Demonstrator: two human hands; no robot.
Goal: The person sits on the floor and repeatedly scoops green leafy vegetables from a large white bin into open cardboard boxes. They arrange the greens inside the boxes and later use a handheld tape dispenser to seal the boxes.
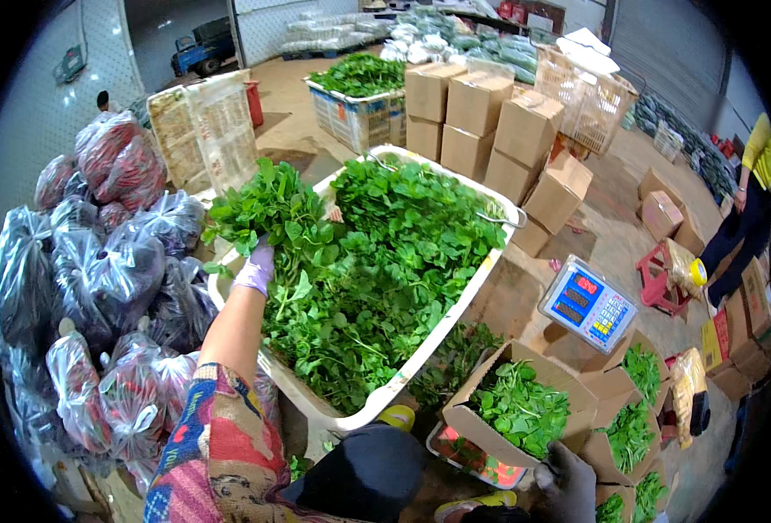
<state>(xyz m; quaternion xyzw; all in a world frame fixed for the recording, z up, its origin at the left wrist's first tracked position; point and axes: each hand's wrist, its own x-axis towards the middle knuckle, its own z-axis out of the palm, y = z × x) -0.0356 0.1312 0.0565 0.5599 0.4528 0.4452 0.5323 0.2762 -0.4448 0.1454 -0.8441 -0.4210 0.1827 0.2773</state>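
My left hand (258, 267), in a thin lilac glove, grips a bunch of leafy greens (271, 202) at the left side of a large white plastic tub (418, 382). Loose mint-like greens (385, 281) fill that tub. On the lower right, my right hand (565, 480) wears a dark grey glove and grips the near corner of an open cardboard box (490, 435). Leafy greens (523, 405) lie inside the box, which sits tilted over a red-bottomed tray (470, 454). My right fingertips show at the box's rim; the rest of the grip is partly hidden.
A digital scale display (588, 304) stands beyond the box. More open boxes of greens (627, 435) line the right. Bagged produce (111, 274) is piled at left. Stacked closed cartons (477, 104) and a filled crate (353, 118) stand behind. A person (748, 196) is at far right.
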